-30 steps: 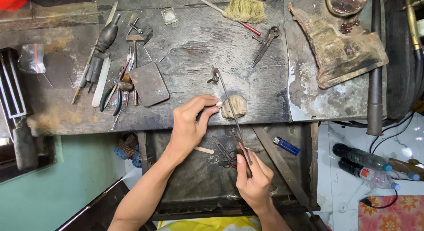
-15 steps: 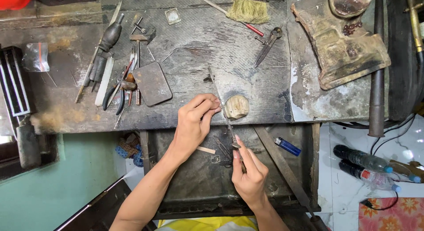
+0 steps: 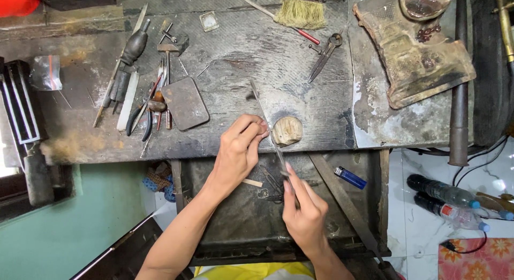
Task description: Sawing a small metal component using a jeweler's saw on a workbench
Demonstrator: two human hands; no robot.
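At frame centre, a long thin file (image 3: 266,124) is gripped by the closed right hand (image 3: 303,215); something tiny, unidentifiable, is pinched by the left hand (image 3: 238,151) beside the wooden peg (image 3: 287,130) on the table (image 3: 235,49).

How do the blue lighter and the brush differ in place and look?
The lighter is blue and smooth and lies in the lower tray near the right hand. The brush has pale bristles and lies at the bench's far edge, away from both hands. Both lie flat, untouched.
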